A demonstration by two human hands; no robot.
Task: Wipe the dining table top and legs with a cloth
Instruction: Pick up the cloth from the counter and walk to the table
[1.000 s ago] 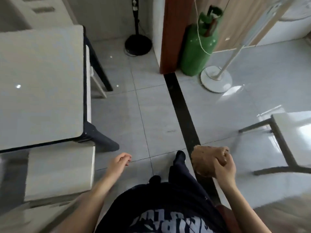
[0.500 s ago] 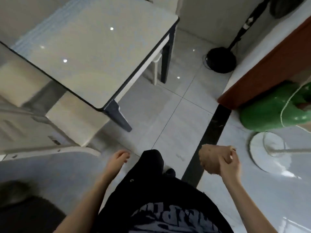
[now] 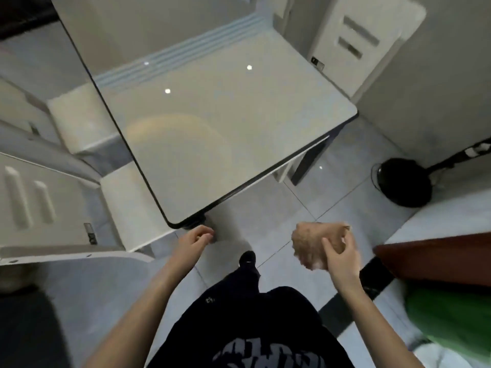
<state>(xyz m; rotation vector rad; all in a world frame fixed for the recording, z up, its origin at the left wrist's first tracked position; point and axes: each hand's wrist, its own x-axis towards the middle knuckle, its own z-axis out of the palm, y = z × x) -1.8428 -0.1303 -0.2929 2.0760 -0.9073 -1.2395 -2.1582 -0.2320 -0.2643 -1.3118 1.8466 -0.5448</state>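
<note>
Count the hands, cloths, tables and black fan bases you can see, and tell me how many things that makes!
Hands: 2 (left hand, right hand)
Cloth: 1
Table: 1
Black fan base: 1
Total: 5

Floor (image 3: pixel 305 208): pale grey glossy tiles, thin grout lines. Strip (image 3: pixel 377 277): black, set in the floor at right. Wall (image 3: pixel 438 88): plain grey, far right. Table (image 3: pixel 212 128): glossy pale top, dark edge, three small light spots reflected in it. Left chair (image 3: pixel 26 203): white, slotted back, seat just beside the table's left edge. Far chair (image 3: pixel 356 38): white, slotted back, at the table's far right corner. Fan base (image 3: pixel 403 181): black, round, near the wall, dark pole slanting off to the right. Board (image 3: pixel 438 256): red-brown, at right. Cylinder (image 3: pixel 451 322): green, blurred, lower right.
</note>
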